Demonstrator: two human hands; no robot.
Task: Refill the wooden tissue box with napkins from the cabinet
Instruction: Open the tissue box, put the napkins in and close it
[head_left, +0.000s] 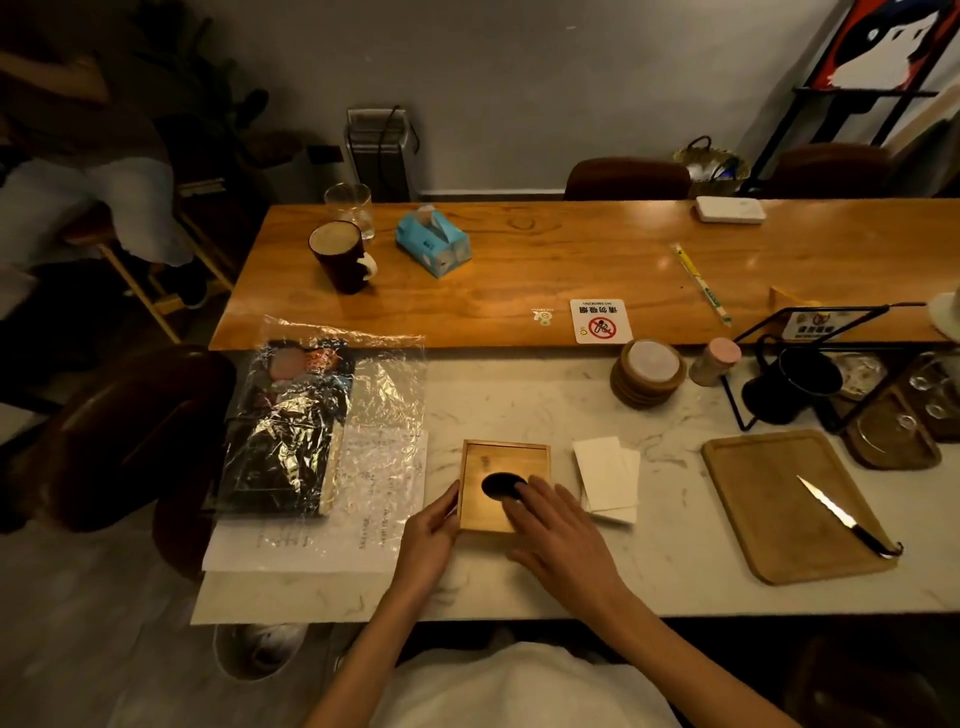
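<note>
While the left hand (428, 530) grips the left edge of the square wooden tissue box (498, 460) on the near white marble counter (675, 571), the right hand (558, 530) rests flat on top, white paper napkins (608, 478) just right

brown wooden tissue box (498, 462), white napkins (608, 478)
</note>
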